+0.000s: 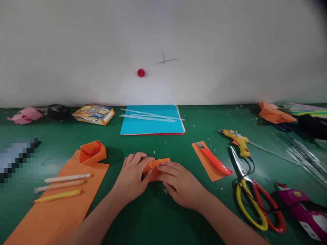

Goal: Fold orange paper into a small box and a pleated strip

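A small folded piece of orange paper lies low over the green table between my two hands. My left hand pinches its left end between thumb and fingers. On its right part rest the fingers of my right hand, closed on the paper with the thumb tucked underneath. Creases show on the paper's upper side; its right part is hidden under my fingers. To the left, a folded orange paper box stands on a large orange sheet. Right of my hands, a red utility knife lies on an orange paper strip.
Scissors and a yellow glue gun with a cord lie at right, near clear sticks. Several pencil-like sticks rest on the orange sheet. Blue paper and a small box sit by the wall.
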A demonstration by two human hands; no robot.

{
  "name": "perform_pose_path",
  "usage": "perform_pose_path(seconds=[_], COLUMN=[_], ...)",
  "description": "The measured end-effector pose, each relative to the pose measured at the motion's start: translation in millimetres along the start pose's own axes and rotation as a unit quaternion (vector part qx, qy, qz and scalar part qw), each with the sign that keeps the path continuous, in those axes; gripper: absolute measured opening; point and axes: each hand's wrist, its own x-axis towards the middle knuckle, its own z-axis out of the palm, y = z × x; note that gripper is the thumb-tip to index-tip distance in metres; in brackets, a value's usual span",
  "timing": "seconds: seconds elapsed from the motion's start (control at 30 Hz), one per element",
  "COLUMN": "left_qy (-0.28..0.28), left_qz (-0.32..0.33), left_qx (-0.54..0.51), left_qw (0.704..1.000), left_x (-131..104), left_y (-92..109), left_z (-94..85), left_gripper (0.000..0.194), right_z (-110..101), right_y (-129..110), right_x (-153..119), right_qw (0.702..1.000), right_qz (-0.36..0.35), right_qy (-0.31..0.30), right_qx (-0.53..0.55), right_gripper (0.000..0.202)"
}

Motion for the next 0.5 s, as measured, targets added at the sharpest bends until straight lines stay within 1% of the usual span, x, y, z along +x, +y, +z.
perform_pose_path(seconds=[0.17, 0.3, 0.43, 0.5], left_qy=[0.001, -0.018, -0.019, -0.017], left_qz=[-0.007, -0.008, 0.004, 0.012], left_qx=[-0.019, -0.041, -0.050, -0.055], left_qw=[1.000, 0.999, 0.999, 0.998], left_x=[1.2, 2.4, 4.0, 5.2], left_y=[2.2, 1.7, 0.3, -0.4], left_z=[-2.3, -3.2, -1.5, -0.3], left_gripper=[0.031, 0.023, 0.020, 0.019], right_z=[-1.8, -2.8, -0.9, 0.2], right_y=[-2.3, -4.9, -5.8, -5.4], right_x=[1.7, 2.4, -0.4, -2.4], right_qw=[1.000, 1.000, 0.999, 0.996], right_qz=[0.001, 0.009, 0.024, 0.029], right_qy=[-0.006, -0.005, -0.004, 0.016], right_qx=[0.009, -0.003, -0.048, -0.078], right_gripper=[0.034, 0.033, 0.033, 0.032])
